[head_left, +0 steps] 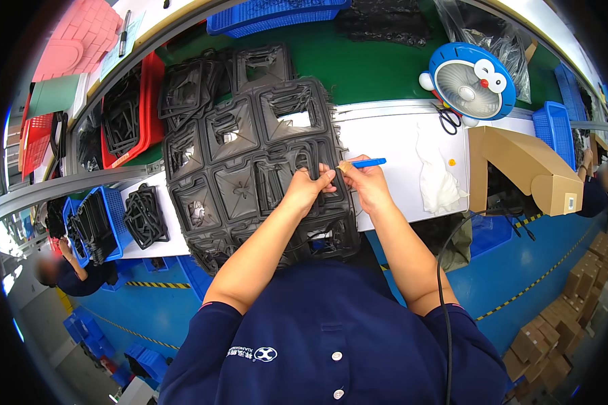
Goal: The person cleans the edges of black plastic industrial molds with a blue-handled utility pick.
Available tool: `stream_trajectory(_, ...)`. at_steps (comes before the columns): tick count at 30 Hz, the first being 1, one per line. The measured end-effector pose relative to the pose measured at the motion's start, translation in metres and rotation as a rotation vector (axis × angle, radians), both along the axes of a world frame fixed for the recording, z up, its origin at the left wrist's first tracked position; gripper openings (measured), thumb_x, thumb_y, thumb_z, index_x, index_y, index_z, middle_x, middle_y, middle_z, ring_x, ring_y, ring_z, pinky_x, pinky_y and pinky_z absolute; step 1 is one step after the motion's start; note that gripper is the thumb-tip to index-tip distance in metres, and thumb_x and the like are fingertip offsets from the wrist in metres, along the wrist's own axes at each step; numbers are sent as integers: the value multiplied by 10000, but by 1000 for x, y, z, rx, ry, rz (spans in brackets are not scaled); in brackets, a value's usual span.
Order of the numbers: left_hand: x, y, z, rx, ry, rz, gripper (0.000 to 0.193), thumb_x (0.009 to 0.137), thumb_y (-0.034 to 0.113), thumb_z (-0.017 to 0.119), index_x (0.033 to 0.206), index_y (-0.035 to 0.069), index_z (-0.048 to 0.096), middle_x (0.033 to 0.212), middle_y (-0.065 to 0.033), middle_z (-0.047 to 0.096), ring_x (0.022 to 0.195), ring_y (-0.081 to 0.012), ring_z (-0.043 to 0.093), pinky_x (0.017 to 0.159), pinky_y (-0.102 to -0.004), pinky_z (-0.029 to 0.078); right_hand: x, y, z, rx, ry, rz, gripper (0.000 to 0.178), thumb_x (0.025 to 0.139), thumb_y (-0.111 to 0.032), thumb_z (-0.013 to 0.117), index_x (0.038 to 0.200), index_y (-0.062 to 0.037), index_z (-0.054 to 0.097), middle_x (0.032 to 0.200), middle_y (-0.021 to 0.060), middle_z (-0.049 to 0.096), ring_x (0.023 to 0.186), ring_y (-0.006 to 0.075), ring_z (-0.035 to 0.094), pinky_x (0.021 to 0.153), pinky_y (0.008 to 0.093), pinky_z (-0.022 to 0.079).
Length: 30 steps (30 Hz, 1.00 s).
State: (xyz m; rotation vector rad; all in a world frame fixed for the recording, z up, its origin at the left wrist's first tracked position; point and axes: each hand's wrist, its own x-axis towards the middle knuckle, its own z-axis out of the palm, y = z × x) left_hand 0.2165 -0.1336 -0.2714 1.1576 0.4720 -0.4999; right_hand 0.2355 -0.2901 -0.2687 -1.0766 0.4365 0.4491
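In front of me lies a wide black moulded sheet point(235, 190) of square frames, with ragged thin edges and several openings. My left hand point(308, 187) is over its right part, thumb and fingers pinched on the edge of a black rectangular frame point(277, 181). Just right of it, my right hand point(366, 185) grips a slim blue-handled tool point(369, 163). The handle points right; its working end is hidden by the fingers. A tan cover sits on a right fingertip. Both hands' fingertips are close together, a small gap between them.
Beyond the white tabletop stand a blue character-shaped fan point(463, 84) and black scissors point(447, 120). A crumpled white cloth point(434, 172) and an open cardboard box point(513, 165) are at right. Red bin point(148, 101) and blue basket point(115, 216) hold black frames at left. A black cable point(444, 270) hangs across my right arm.
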Motion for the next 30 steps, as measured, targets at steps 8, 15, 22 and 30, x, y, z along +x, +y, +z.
stream_trajectory(8, 1, -4, 7, 152, -69, 5, 147, 829, 75, 678, 886, -1, 566, 754, -46, 576, 596, -119, 562, 555, -251, 509, -1, 2, 1, -247, -255, 63, 134, 822, -68, 679, 849, -18, 557, 699, 7, 556, 615, 63, 491, 566, 202, 393)
stream_trajectory(15, 2, -5, 7, 160, -41, 16, 144, 830, 74, 675, 884, -9, 571, 750, -48, 578, 572, -118, 555, 537, -242, 494, -1, 1, 6, -165, -170, 49, 140, 823, -76, 681, 842, -17, 556, 693, 7, 549, 605, 69, 485, 566, 202, 388)
stream_trajectory(22, -6, -1, 10, 158, -139, 49, 129, 831, 84, 676, 901, 13, 594, 797, -22, 588, 681, -110, 560, 625, -237, 466, -3, 7, 1, -751, -417, 147, 148, 809, -100, 671, 799, -12, 553, 620, 61, 574, 558, 140, 542, 543, 284, 439)
stream_trajectory(30, -56, 144, 140, -289, -383, 521, 241, 858, 96, 510, 1085, 24, 476, 653, 44, 445, 588, -108, 484, 698, -322, 426, 8, -27, -21, -1096, -413, 113, 126, 808, -99, 645, 810, -29, 540, 645, 127, 601, 583, 298, 596, 572, 357, 469)
